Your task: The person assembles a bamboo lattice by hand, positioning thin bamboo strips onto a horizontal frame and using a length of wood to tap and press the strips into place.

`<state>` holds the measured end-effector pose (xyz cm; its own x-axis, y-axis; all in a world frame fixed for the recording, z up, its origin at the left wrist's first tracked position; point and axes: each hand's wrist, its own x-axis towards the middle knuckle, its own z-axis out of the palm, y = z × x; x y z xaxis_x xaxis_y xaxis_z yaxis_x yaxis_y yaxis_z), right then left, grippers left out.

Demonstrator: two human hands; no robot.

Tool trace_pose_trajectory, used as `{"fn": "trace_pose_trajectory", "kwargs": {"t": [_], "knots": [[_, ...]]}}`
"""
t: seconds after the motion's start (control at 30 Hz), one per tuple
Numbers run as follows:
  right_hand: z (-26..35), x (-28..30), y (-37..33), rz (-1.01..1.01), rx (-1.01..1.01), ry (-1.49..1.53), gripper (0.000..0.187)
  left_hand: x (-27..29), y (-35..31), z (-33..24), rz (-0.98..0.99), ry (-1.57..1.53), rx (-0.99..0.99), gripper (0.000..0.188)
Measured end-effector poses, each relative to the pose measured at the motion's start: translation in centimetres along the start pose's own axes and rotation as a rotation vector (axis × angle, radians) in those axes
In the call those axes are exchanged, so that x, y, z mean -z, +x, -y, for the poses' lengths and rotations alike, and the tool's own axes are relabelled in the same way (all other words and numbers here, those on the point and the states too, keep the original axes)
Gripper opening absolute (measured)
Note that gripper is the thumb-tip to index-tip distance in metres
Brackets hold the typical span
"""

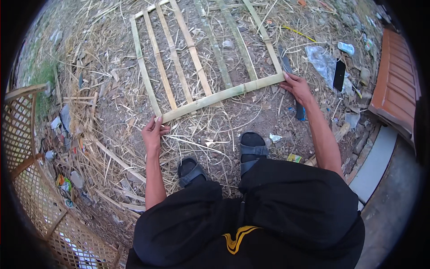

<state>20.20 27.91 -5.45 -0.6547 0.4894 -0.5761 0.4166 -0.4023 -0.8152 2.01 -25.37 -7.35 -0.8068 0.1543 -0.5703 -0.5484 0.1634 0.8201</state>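
Note:
A frame of split bamboo slats [224, 94] lies on the ground ahead of me, its near crosspiece running from left to right. Several long slats stretch away from that crosspiece to another at the far end. My left hand [152, 130] pinches the crosspiece's left corner between thumb and fingers. At the opposite corner, my right hand [298, 88] grips the crosspiece's right end. Just beyond the right hand, a dark curved blade-like tool [285, 60] lies partly under the frame's edge, and a dark handle-like piece [299, 111] shows below the wrist.
Bamboo shavings and strips litter the soil. A woven bamboo lattice panel [31, 179] stands at the left. To the right lie a black phone-like slab [339, 75], clear plastic [320, 60], a light blue can [346, 48], a yellow stick [298, 33] and reddish-brown roof tiles [396, 78].

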Motion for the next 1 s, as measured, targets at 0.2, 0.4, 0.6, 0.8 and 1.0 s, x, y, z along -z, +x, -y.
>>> {"fn": "trace_pose_trajectory", "kwargs": {"t": [0.2,0.4,0.6,0.8,1.0], "knots": [[0.1,0.3,-0.8,-0.073,-0.005,-0.008,0.038,-1.8,-0.6,-1.2,0.025,0.010,-0.009,0.063],[0.2,0.1,-1.1,-0.086,-0.003,-0.006,0.040,-0.9,-0.3,-0.8,0.054,0.021,-0.044,0.059],[0.1,0.2,-0.8,-0.078,0.000,-0.048,0.042,-1.1,-0.5,-0.7,0.043,-0.016,-0.036,0.054],[0.1,0.1,-1.1,-0.073,0.003,-0.094,0.042,-1.4,-0.9,-1.1,0.053,-0.013,-0.051,0.047],[-0.3,0.2,-0.9,-0.107,0.032,-0.068,0.042,-1.3,-0.5,-0.7,0.034,-0.015,-0.044,0.048]]}}
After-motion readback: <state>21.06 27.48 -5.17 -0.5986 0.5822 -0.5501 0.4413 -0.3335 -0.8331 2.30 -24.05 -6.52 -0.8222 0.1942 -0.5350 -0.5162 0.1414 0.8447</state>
